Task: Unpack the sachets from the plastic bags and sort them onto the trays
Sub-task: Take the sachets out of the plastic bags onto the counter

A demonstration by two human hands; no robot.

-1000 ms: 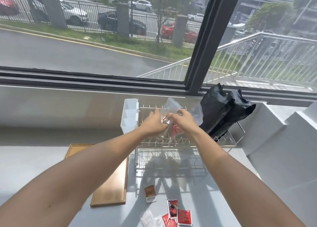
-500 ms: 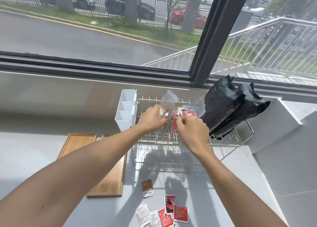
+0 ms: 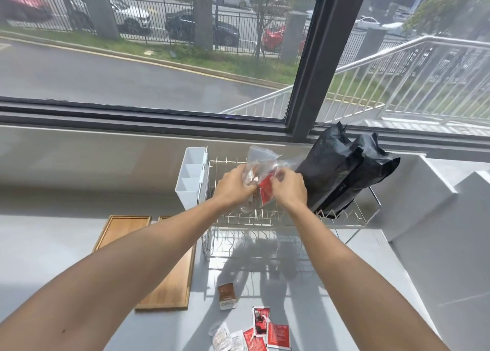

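Over the wire rack (image 3: 342, 218), my left hand (image 3: 233, 185) and my right hand (image 3: 287, 187) both grip a clear plastic bag (image 3: 258, 159). Red and brown sachets show through it, one red sachet (image 3: 266, 190) between my hands. Two wooden trays lie at the left: the far one (image 3: 119, 228) and the near one (image 3: 172, 287), partly under my left forearm. On the grey counter near me lie a brown sachet (image 3: 227, 295), several red sachets (image 3: 267, 329) and pale sachets (image 3: 225, 338).
A black plastic bag (image 3: 342, 170) leans on the rack's right side. A white divided holder (image 3: 191, 175) hangs on the rack's left end. The window sill and wall rise behind; a white stepped ledge (image 3: 437, 191) stands at the right.
My hands have come closer together on the clear bag, and the right hand now pinches at the red sachet. The view has shifted slightly.
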